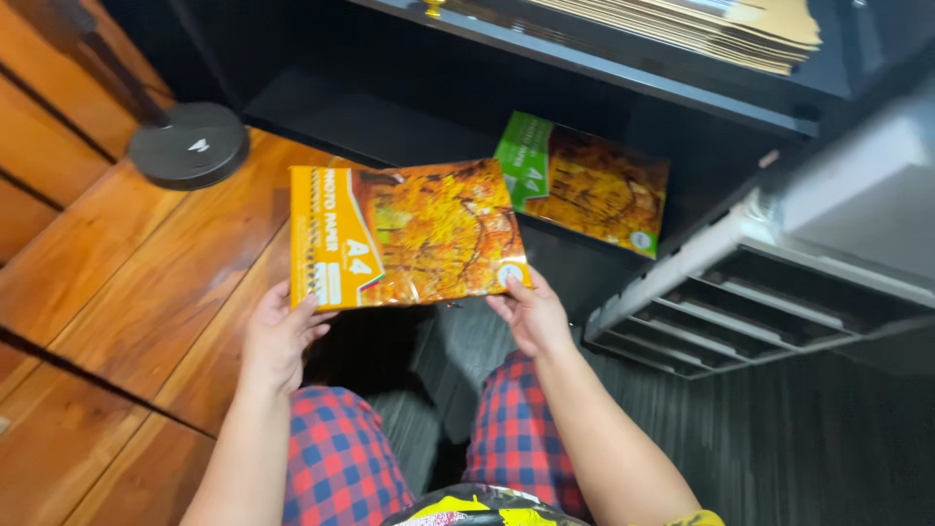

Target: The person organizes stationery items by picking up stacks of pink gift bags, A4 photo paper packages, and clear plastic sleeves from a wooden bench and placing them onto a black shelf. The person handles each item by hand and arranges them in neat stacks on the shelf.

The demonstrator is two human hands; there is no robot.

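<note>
We're holding a glossy yellow-edged paper pack with an autumn-leaf picture [407, 234] out flat in front of us, both arms reaching forward over our red-and-blue checked knees [336, 458]. Left hand [278, 336] is gripping its lower left corner, thumb on top. Right hand [531, 314] is pinching the lower right corner. We're facing a black open shelf unit [409, 107]; a matching green-edged glossy pack [584, 180] is leaning inside it, just behind ours. A grey slatted tray [760, 302] is jutting in at right. A round black lamp base [190, 144] is sitting on the reddish wood floor [117, 282].
</note>
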